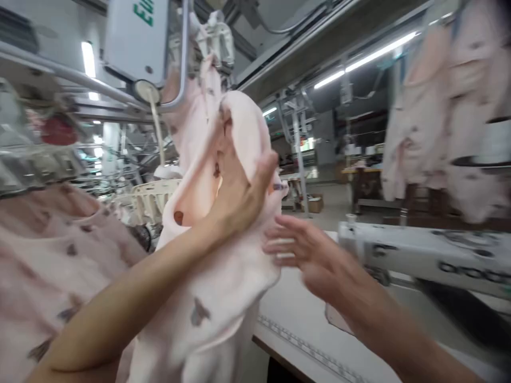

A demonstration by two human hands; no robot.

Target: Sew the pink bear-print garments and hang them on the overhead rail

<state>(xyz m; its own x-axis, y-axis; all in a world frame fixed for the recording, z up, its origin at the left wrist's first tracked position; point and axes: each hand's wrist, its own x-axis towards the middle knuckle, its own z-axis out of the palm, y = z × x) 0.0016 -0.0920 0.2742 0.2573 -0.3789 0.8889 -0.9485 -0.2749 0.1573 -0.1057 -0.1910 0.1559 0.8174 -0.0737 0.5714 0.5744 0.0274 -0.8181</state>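
Note:
A pale pink garment (235, 255) with small dark printed motifs hangs in front of me, its neck opening facing my side. My left hand (235, 197) reaches up at that opening, the thumb outside and the fingers running up against the cloth. Fabric lies between thumb and fingers, and the fingertips are partly covered by a fold. Just right of the garment, my right hand (303, 250) is blurred, with its fingers stretched out and holding nothing. Above the left hand are white hanger clips (219, 40) with pink cloth hanging from them.
More pink garments (48, 255) hang at the left, and others (435, 117) at the right. A white sewing machine (423, 255) stands on a table (295, 314) with a ruler strip along its edge. A grey box (138, 42) and metal rails are overhead.

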